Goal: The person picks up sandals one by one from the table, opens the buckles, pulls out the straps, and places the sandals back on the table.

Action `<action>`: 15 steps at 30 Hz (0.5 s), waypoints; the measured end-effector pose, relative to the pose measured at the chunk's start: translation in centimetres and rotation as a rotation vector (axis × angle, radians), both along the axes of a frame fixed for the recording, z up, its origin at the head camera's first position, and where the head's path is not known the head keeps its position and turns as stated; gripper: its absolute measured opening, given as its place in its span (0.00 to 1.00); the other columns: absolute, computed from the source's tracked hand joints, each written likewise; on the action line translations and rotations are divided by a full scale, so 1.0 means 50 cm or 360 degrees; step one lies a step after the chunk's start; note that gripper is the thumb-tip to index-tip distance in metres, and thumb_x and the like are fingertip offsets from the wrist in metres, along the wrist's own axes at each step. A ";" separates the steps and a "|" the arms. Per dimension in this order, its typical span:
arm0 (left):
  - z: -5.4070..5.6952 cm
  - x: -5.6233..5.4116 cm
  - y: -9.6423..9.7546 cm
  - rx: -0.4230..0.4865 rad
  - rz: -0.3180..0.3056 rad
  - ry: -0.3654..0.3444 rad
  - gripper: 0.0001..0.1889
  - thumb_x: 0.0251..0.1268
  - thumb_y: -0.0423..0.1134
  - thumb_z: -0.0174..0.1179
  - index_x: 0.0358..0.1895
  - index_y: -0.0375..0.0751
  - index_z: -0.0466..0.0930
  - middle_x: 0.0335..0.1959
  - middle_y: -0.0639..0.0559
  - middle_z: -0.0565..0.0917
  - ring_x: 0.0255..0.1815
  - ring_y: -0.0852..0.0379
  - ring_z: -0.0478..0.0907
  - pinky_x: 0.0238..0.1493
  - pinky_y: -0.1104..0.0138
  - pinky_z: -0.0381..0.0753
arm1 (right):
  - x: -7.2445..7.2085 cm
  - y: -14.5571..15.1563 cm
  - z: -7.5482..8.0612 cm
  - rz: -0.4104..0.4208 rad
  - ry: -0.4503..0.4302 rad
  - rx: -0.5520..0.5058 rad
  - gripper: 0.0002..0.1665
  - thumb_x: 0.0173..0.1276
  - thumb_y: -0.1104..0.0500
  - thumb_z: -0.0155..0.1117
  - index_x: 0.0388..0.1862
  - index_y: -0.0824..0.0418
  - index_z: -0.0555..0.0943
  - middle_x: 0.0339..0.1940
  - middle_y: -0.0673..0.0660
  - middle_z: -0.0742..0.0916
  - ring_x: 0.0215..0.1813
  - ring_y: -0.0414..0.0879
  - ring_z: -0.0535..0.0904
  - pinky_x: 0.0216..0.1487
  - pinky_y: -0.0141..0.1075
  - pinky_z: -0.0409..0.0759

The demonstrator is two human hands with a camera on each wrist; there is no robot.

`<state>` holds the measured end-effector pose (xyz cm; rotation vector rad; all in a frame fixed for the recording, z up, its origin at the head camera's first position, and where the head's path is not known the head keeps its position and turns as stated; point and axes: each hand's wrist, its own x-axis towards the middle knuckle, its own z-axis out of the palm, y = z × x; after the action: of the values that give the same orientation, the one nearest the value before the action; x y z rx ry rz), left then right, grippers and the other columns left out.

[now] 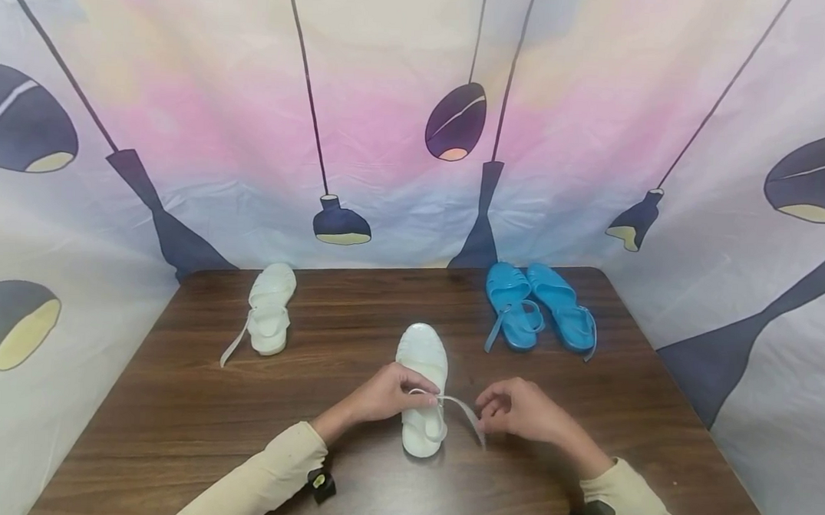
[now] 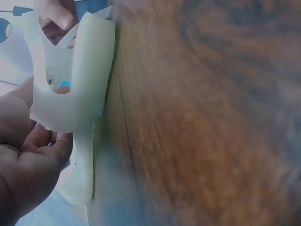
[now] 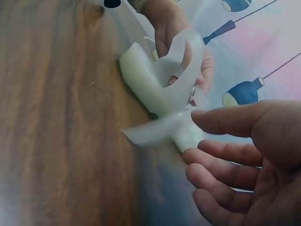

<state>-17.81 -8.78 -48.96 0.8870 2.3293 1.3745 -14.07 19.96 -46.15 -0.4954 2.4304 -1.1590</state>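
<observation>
A white sandal (image 1: 422, 348) lies on the table in front of me, toe pointing away. My left hand (image 1: 382, 393) reaches over it from the left and pinches the ankle strap near its buckle (image 3: 192, 95) between thumb and fingers. From there the loose strap end (image 1: 466, 413) sticks out to the right, blurred in the right wrist view. Close beside that end is my right hand (image 1: 526, 412), its thumb and fingers apart with a gap between them. The left wrist view shows the sandal's heel (image 2: 94, 61) side-on, left fingers (image 2: 56, 148) partly hidden behind it.
Another white sandal (image 1: 270, 309), its strap hanging loose, lies at the back left of the brown wooden table (image 1: 341, 308). Two blue sandals (image 1: 520, 327) sit together at the back right. A printed cloth (image 1: 388, 172) with lamp pictures hangs behind the table and along its sides.
</observation>
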 end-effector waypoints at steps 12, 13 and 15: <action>0.005 0.000 -0.015 -0.0020 0.0019 0.0080 0.10 0.69 0.45 0.68 0.46 0.45 0.90 0.41 0.57 0.90 0.39 0.66 0.82 0.43 0.70 0.82 | -0.027 -0.064 0.011 -0.0124 0.0183 0.0005 0.23 0.65 0.42 0.74 0.51 0.55 0.86 0.38 0.46 0.89 0.41 0.42 0.84 0.41 0.37 0.85; 0.007 0.001 -0.017 -0.0027 0.0025 0.0082 0.10 0.69 0.45 0.68 0.46 0.46 0.89 0.41 0.57 0.90 0.39 0.66 0.82 0.43 0.70 0.82 | -0.027 -0.070 0.009 -0.0127 0.0188 -0.0005 0.23 0.65 0.42 0.74 0.51 0.55 0.87 0.38 0.46 0.89 0.41 0.42 0.84 0.41 0.37 0.85; 0.010 0.001 -0.021 -0.0044 0.0034 0.0091 0.10 0.69 0.45 0.68 0.47 0.46 0.89 0.40 0.58 0.90 0.39 0.65 0.82 0.43 0.69 0.82 | -0.027 -0.081 0.004 -0.0129 0.0199 -0.0017 0.22 0.65 0.43 0.74 0.50 0.56 0.87 0.38 0.46 0.89 0.40 0.41 0.84 0.40 0.36 0.85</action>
<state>-17.74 -9.81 -48.48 0.9078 2.4010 1.3386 -15.41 15.91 -45.94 -0.4906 2.5737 -1.2079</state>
